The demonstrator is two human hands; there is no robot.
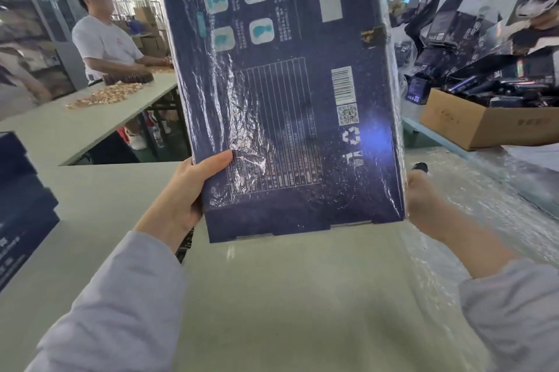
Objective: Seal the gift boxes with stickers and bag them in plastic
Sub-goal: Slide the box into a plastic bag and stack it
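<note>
Aloft, we grip the plastic-wrapped navy cardboard gift box (290, 99) with our left hand (186, 193) at its lower-left edge, while our right hand (423, 202) sits opposite, grip unclear.

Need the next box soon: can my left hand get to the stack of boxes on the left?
Probably not yet: the left hand grips the bagged box. The table toward the stack looks bare, so letting go should free it.

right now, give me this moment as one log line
step: bagging | box: inside bag, held above table | left hand: grips lower left edge | right hand: at lower right edge, grip blurred
</note>
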